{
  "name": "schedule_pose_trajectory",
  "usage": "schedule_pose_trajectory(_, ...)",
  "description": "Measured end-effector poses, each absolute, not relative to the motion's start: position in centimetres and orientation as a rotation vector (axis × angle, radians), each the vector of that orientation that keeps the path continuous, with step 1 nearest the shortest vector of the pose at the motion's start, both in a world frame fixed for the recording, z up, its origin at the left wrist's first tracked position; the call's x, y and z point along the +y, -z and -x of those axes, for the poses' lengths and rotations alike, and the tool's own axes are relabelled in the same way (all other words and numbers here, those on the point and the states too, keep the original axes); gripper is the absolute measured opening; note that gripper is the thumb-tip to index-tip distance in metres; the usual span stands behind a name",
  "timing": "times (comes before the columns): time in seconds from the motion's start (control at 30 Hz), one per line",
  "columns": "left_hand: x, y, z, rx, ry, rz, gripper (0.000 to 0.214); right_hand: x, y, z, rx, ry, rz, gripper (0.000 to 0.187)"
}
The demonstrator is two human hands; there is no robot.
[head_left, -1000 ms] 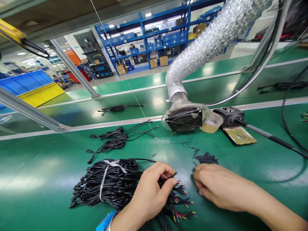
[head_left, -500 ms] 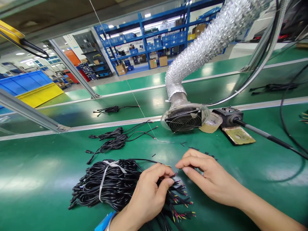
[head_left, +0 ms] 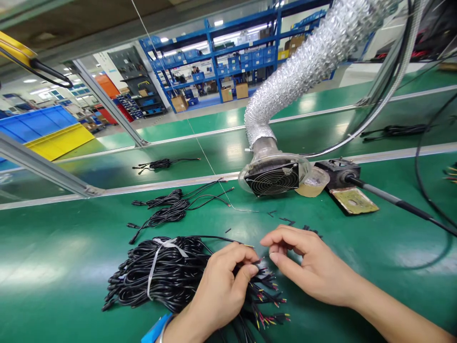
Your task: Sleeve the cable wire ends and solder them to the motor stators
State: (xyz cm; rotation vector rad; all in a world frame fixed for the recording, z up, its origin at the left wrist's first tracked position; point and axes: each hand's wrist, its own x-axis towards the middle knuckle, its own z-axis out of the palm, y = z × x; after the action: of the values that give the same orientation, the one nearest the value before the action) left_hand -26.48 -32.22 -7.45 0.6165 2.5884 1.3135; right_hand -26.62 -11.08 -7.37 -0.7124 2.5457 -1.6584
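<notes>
My left hand [head_left: 228, 281] is closed in a pinch on the end of a black cable, close to its thin coloured wires. Beneath and beside it lies a large bundle of black cables [head_left: 160, 271] tied with a whitish band. Their stripped ends [head_left: 266, 317] fan out to the right, with red, yellow and black wires showing. My right hand [head_left: 307, 262] is just right of the left fingertips, thumb and fingers drawn together; whatever small dark thing may be between them is too small to name. Short black tube pieces [head_left: 287, 221] lie beyond it.
Two coiled cables [head_left: 169, 209] lie at the back left of the green bench [head_left: 53, 267]. A fan-fronted extraction hood [head_left: 274, 178] hangs from a silver duct [head_left: 296, 71]. Right of it are a soldering iron [head_left: 389, 200] in its stand and a sponge tray [head_left: 355, 201]. A coiled cable [head_left: 157, 164] lies on the belt behind.
My right thumb and fingers have shifted slightly, beside the cable end. My left hand keeps its pinch. Cables on the belt behind have moved a little to the left.
</notes>
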Motion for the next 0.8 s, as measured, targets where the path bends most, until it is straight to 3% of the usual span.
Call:
schedule_pose_trajectory(0.63, -32.0, 8.0, 26.2, 2.498, -1.381, -0.543, 0.011, -12.9, 8.5, 26.3, 2.424, 1.63, 0.71, 0.023)
schedule_pose_trajectory(0.8, -32.0, 8.0, 26.3, 2.527, -1.348, -0.523, 0.009, -9.4, 8.2, 28.5, 2.546, 1.552, 0.634, 0.024)
